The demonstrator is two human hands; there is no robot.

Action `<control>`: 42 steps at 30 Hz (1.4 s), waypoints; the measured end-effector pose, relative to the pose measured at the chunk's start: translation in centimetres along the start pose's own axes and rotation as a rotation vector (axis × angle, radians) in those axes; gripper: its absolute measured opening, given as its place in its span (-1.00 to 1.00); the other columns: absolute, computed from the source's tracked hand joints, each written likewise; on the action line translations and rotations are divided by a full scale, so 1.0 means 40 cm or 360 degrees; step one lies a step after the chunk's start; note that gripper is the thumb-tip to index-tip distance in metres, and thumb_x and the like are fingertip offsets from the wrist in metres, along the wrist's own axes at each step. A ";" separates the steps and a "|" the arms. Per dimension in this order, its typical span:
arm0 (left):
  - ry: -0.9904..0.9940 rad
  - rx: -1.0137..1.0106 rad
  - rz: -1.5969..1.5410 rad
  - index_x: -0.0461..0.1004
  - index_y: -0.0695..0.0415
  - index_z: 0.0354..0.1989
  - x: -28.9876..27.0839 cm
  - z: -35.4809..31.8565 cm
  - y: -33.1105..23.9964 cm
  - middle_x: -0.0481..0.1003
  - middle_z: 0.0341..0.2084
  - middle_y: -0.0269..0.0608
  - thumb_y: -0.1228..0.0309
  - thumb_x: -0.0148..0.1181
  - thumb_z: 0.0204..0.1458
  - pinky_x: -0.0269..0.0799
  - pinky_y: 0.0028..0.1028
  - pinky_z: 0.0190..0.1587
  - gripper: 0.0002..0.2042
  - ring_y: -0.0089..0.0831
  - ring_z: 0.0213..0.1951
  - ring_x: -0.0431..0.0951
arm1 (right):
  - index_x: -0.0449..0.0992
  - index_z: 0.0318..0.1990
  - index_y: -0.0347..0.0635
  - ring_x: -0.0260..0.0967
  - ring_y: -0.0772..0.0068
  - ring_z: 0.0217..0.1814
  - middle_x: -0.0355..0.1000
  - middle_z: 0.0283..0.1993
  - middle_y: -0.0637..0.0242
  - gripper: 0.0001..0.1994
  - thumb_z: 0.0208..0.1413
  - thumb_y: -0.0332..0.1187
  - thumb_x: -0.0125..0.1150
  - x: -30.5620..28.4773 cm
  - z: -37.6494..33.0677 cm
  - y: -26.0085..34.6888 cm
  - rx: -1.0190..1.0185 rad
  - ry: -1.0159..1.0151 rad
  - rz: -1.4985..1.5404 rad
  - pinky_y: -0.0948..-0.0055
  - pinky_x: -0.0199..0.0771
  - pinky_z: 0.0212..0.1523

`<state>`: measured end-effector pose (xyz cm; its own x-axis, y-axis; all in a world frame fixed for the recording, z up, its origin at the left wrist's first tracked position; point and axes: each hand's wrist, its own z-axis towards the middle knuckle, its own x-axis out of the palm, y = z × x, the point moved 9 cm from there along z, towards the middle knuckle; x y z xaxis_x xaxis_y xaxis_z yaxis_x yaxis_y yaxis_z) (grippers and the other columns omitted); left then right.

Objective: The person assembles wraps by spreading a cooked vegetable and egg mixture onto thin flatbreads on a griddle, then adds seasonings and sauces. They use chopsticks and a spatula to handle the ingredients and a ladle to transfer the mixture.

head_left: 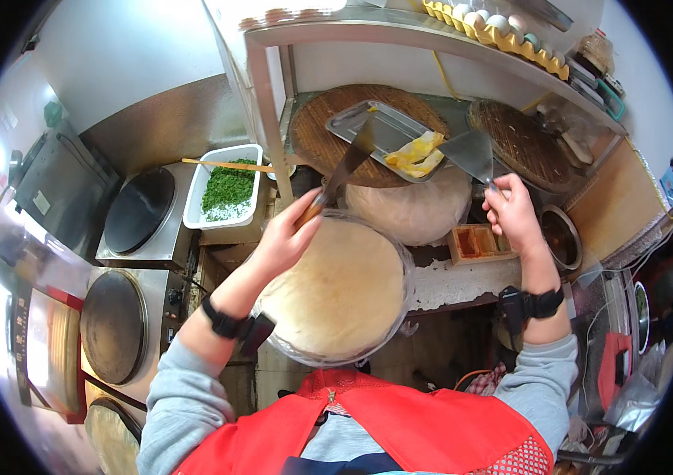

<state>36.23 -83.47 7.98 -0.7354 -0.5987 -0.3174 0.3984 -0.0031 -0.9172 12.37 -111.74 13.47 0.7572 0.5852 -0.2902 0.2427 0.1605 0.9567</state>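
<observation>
Fingers closed, my left hand (pixel 289 229) grips the wooden handle of a long spatula (pixel 352 158), its dark metal blade seen at a slant and pointing over the tray. My right hand (pixel 512 210) is wrapped round the handle of a wide metal spatula (pixel 472 154). That spatula's blade is beside a folded yellow-and-white piece of egg pancake (pixel 417 154), which lies on the right part of a metal tray (pixel 344 123). The tray rests on a round wooden board (pixel 312 119). Below my hands is a large round tub of pale dough (pixel 332 289), with clear plastic around its rim.
At left stand round griddles (pixel 140 210) and a white tub (pixel 255 214) of chopped greens with a wooden stick across it. More plastic-covered dough (pixel 411 210) sits behind the tub, near a sauce box (pixel 479 241). A metal shelf (pixel 400 22) with eggs (pixel 498 24) overhangs the boards.
</observation>
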 end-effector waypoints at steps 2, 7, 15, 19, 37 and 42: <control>0.0013 -0.0104 0.0075 0.24 0.25 0.20 0.075 0.118 -0.017 0.47 -0.20 -0.09 0.41 0.07 0.12 0.33 -0.47 -0.10 -0.55 -0.43 -0.17 0.46 | 0.20 -0.11 -0.20 0.15 0.68 -0.63 0.30 -0.49 0.35 -0.79 0.16 -0.42 0.05 -0.011 0.061 0.016 0.0035 0.0152 -0.0152 0.64 0.10 -0.73; 0.0094 -0.0348 0.0186 0.20 0.18 0.24 0.172 0.237 -0.026 0.28 -0.59 -0.46 0.38 0.01 0.17 0.15 -0.63 -0.63 -0.55 -0.69 -0.63 0.23 | 0.23 -0.12 -0.29 0.19 0.59 -0.66 0.36 -0.49 0.28 -0.76 0.10 -0.44 0.09 -0.007 0.159 0.032 -0.0019 0.0379 -0.0522 0.52 0.19 -0.70; 0.0089 -0.0850 -0.0935 0.28 0.06 0.07 0.224 0.223 0.033 0.30 -0.48 -0.39 0.36 -0.03 0.21 -0.01 -0.68 -0.67 -0.73 -0.69 -0.62 0.14 | 0.26 -0.12 -0.27 0.37 0.29 -0.54 0.43 -0.40 0.12 -0.73 0.05 -0.46 0.16 0.109 0.172 0.016 -0.0779 0.0065 -0.0502 0.38 0.37 -0.50; 0.0031 -0.0903 -0.1628 0.33 0.04 -0.18 0.264 0.199 0.047 0.32 -0.44 -0.36 0.32 -0.05 0.23 -0.07 -0.73 -0.68 -0.89 -0.71 -0.61 0.12 | 0.26 -0.09 -0.29 0.43 -0.19 -0.20 0.45 -0.27 -0.12 -0.73 0.06 -0.49 0.11 0.175 0.086 0.010 -0.0973 0.0023 -0.0444 0.11 0.42 -0.21; -0.0778 -0.0418 -0.2069 0.25 0.00 0.08 -0.109 -0.423 0.027 0.32 -0.34 -0.32 0.34 -0.09 0.25 0.01 -0.76 -0.69 -0.75 -0.71 -0.62 0.15 | 0.30 0.06 -0.36 0.44 -0.05 -0.31 0.39 -0.22 0.00 -0.63 0.08 -0.52 0.12 0.707 -0.366 0.178 -0.1950 0.0515 -0.0655 0.24 0.49 -0.39; -0.1431 -0.0282 -0.2077 0.27 -0.01 -0.01 -0.348 -0.775 0.179 0.32 -0.39 -0.33 0.34 -0.06 0.24 0.05 -0.73 -0.66 -0.81 -0.67 -0.56 0.20 | 0.34 0.02 -0.28 0.46 -0.05 -0.17 0.45 -0.17 0.00 -0.67 0.08 -0.49 0.14 1.160 -0.571 0.157 -0.1822 0.1110 -0.0587 0.21 0.49 -0.23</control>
<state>32.34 -50.33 -1.63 0.0677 -0.5173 0.8531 -0.3307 -0.8184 -0.4699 35.17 -65.40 6.49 0.2207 0.5841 -0.7811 -0.5226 0.7470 0.4109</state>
